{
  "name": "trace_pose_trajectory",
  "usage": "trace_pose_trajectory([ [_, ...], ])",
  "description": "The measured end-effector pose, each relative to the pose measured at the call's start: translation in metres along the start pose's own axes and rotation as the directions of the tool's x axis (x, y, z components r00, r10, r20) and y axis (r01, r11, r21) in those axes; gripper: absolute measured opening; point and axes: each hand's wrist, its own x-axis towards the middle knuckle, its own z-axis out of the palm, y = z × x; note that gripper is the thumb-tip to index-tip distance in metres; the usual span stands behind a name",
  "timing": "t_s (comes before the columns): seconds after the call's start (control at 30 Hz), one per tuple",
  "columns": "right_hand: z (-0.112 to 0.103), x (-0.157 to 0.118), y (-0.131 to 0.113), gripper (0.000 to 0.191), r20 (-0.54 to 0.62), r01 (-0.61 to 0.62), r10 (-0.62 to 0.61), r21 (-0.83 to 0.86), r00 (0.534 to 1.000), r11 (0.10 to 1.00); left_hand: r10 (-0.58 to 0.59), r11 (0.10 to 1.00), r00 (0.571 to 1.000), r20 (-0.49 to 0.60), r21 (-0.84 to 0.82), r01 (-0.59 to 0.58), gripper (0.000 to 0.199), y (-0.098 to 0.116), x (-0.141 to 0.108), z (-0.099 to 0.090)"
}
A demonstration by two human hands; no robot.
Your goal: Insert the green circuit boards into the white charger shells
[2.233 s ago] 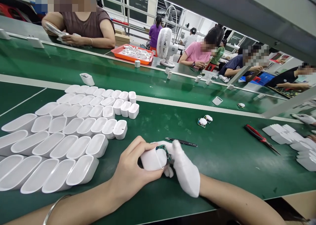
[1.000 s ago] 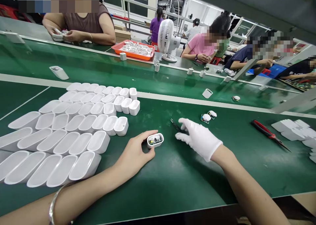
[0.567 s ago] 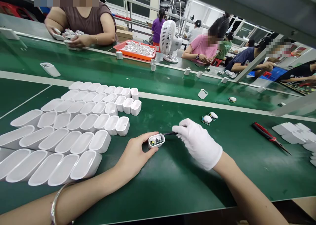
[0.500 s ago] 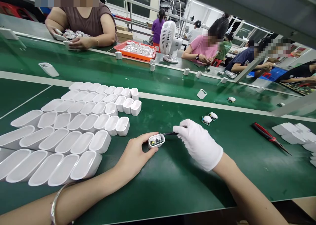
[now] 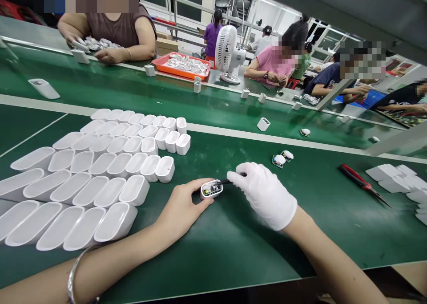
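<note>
The left hand (image 5: 182,206) has the white housing (image 5: 215,196) clamped between thumb and fingers, open end up, about midway between the near and far edges of the bench (image 5: 213,250). And the gloved right hand (image 5: 263,195), fingers closed on the dark tweezers (image 5: 224,182), has the tips in at the housing's mouth, by the circuit board (image 5: 210,190) inside! Two loose boards (image 5: 279,160) lie near the far edge.
</note>
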Motion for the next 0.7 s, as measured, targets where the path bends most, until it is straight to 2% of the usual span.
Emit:
trace_pose_trajectory([
  [0.2,0.000,-0.003,0.015,0.027,-0.047,-0.090,0.096,0.124,0.994,0.988,0.011,1.000,1.000,-0.013,-0.004,-0.011,0.030,-0.001,0.000,0.000],
  [0.4,0.004,-0.004,0.004,0.025,0.089,-0.174,0.153,0.323,0.984,0.930,-0.017,1.000,0.999,-0.039,-0.012,0.016,0.033,-0.002,0.000,0.001],
  [0.6,0.006,-0.006,-0.004,0.021,0.159,-0.164,0.107,0.405,0.981,0.899,-0.078,0.997,0.995,-0.060,-0.018,0.077,0.052,-0.002,-0.001,0.002],
  [0.7,0.005,-0.004,-0.003,0.024,0.152,-0.117,0.058,0.415,0.987,0.902,-0.079,0.997,0.995,-0.055,0.001,0.079,0.053,-0.002,-0.001,0.001],
])
